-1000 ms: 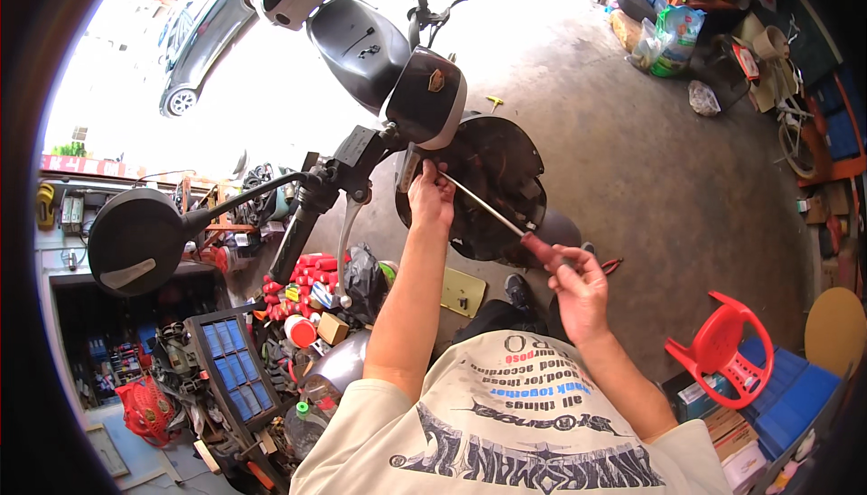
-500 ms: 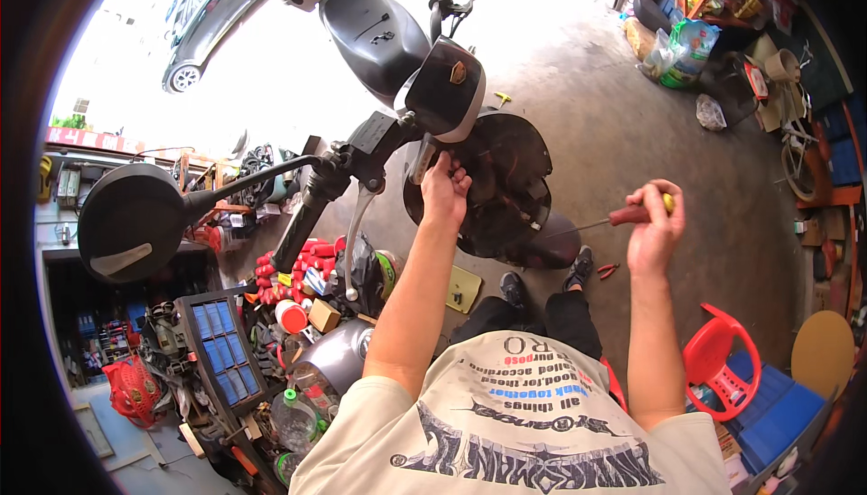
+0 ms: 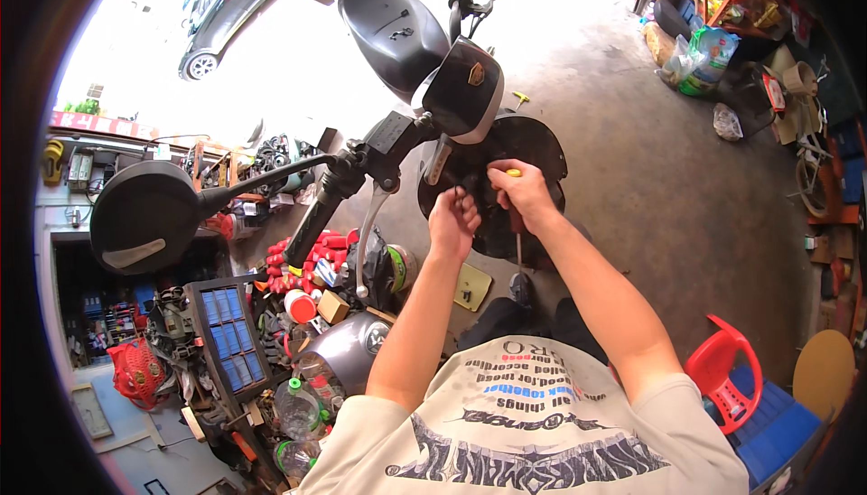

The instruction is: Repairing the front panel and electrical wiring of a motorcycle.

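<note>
Black open shell [image 3: 542, 147] at the scooter's [image 3: 458, 88] front, both hands up at it from where I stand. R hand [image 3: 524, 195] has its fingers clamped on a screwdriver [image 3: 517, 220], red-brown handle w/ yellow end; it's in front of the shell, shaft pointing down twd the person, thumb & index nr the shell. L hand [image 3: 454, 222] is just beside, fingers curled; can't tell if they grip anything.

Containers: yellowish tray [image 3: 477, 280] on the floor below, small dark bits on it. To the L, white tub w/ red lid [image 3: 301, 306], contents hidden, next to a small cardboard box [image 3: 332, 307]. Clear bottles [image 3: 297, 407] w/ green caps nr the person's L elbow. Red mesh bag [image 3: 135, 373] on the L surface [image 3: 163, 409], contents unclear. Over R, blue bin [image 3: 768, 427] by a red chair [image 3: 728, 378]; can't see in. Far R, green/blue plastic bag [image 3: 709, 54], bulging, contents n/c.
</note>
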The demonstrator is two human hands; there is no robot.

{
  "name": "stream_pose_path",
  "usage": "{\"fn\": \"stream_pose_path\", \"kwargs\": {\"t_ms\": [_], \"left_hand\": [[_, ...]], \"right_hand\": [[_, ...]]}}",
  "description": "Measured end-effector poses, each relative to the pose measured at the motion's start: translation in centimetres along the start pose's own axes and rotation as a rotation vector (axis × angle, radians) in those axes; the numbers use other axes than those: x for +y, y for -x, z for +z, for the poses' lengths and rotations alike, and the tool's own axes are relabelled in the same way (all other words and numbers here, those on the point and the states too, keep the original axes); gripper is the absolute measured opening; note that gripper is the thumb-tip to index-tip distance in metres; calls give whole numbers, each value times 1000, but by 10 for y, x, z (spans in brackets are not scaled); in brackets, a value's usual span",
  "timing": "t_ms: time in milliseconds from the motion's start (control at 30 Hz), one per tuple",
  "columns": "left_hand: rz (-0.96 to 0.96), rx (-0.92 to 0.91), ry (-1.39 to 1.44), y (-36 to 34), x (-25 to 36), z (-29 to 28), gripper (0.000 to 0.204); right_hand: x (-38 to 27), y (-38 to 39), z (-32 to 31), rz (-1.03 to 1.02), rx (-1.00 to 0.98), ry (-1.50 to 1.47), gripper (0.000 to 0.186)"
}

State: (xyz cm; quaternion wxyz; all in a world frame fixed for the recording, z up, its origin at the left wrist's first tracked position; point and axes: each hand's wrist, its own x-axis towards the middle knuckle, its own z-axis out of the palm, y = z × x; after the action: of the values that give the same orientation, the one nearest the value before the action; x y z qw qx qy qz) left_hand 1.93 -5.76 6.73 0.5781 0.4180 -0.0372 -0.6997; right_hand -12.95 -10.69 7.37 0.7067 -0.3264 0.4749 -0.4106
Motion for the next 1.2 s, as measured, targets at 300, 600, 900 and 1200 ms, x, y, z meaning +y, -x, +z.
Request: {"fn": "stream_pose_path", "kwargs": {"t_ms": [300,600,900,1200], "left_hand": [[58,-10,-106,54,8,-49,14],[279,222,-465,19,41,-27,19],[792,236,-1627,-26,41,2,25],[872,222,-1623,-31,41,15,13]], "right_hand": [[11,-55,38,86,-12,-367,17],[13,-57,41,117,-53,-486,17],[14,-62,39,87,-48,-402,16],[21,-61,39,25,10,-384,16]]}}
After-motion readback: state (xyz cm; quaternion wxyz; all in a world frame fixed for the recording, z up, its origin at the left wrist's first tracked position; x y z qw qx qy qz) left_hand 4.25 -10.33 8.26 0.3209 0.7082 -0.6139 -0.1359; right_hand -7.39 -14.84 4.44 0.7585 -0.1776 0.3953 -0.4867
